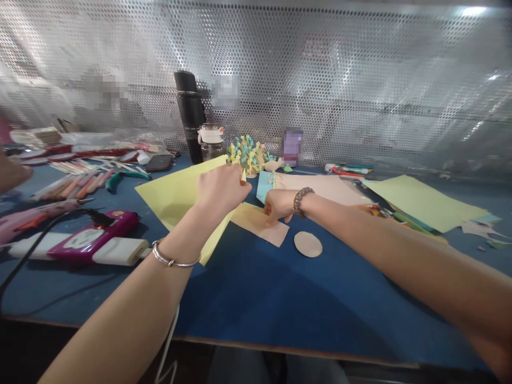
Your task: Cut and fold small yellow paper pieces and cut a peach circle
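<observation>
My left hand (222, 189) rests on a large yellow paper sheet (172, 192), its fingers bunched at the sheet's upper edge. My right hand (278, 205) bears down on a folded paper piece (260, 224), yellow on one part and peach on the other, with its fingertips at the piece's edge. A round peach paper disc (308, 244) lies just below my right hand. Behind that hand are a peach sheet (320, 188) and a light blue sheet (262, 186).
The blue table (256, 298) holds a magenta electric tool (94, 234) on a white power strip, teal-handled pliers (124, 178), and several pens. Further back stand a black thermos (190, 117), a glass jar (211, 144), and a curled paper model (248, 154). A pale green sheet (424, 202) lies right.
</observation>
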Demonstrator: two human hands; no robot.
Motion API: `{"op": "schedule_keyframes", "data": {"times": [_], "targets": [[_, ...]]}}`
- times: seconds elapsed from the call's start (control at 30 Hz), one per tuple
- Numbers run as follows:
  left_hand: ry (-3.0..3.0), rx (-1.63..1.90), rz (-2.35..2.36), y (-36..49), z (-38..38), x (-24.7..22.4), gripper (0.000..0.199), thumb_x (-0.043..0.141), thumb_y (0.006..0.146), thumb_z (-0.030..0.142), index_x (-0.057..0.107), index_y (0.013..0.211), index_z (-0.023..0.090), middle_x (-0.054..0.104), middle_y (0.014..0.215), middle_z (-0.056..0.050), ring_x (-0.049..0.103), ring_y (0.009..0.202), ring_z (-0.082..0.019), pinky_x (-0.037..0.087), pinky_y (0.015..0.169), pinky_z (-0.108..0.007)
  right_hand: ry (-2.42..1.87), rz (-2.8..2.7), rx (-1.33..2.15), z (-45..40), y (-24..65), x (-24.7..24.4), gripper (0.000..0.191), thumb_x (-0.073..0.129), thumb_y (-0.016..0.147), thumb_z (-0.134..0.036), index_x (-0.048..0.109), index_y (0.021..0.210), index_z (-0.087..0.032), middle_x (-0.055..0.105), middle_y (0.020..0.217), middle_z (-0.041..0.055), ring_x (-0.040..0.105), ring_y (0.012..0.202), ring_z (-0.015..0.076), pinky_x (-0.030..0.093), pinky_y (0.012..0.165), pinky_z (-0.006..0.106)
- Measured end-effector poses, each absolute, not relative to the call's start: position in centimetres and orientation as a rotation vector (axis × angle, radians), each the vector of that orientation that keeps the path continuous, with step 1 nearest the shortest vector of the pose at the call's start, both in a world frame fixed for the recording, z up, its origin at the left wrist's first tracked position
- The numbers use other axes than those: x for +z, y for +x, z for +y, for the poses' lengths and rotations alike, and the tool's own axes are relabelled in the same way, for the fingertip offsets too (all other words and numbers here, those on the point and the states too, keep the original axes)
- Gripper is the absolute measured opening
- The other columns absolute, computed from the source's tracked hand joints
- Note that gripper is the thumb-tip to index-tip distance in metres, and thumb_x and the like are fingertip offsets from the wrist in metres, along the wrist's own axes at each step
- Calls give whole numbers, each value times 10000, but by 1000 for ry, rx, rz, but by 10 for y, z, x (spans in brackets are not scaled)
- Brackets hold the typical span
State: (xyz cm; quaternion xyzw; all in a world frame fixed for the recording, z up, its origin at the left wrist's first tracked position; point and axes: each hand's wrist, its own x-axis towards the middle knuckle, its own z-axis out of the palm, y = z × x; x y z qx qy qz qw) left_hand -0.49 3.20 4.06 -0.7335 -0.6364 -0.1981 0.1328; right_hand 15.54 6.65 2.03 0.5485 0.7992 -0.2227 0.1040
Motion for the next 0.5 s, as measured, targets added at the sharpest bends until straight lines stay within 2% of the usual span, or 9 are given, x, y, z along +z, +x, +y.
{"op": "schedule_keyframes", "data": {"times": [0.1,0.2,0.37,0.5], "targets": [[-2141,-558,-1845,-5,32,41,207,490,759,329,626,869,220,698,927,-73,635,832,-285,450,640,-371,1636,2391,-587,62,155,23,735,839,513,-470,613,1121,-124,692,871,82,649,591,175,489,466,250],[-2170,-554,-1816,-3,32,39,186,484,750,307,622,839,218,698,912,-70,635,817,-279,446,626,-364,1649,2350,-613,62,155,25,758,827,523,-484,595,1135,-101,688,814,81,637,574,175,491,471,259],[-2344,-370,-1803,0,32,31,158,528,709,311,619,800,218,686,850,-79,640,815,-297,452,657,-377,1649,2304,-682,70,156,21,534,828,504,-483,667,860,-118,612,606,14,603,600,173,484,517,260],[-2538,-183,-1803,2,32,25,264,555,697,416,613,877,232,694,892,-79,644,833,-300,464,674,-378,1693,2331,-721,73,160,16,457,839,475,-484,634,679,-130,519,507,-20,539,513,146,402,450,241]]}}
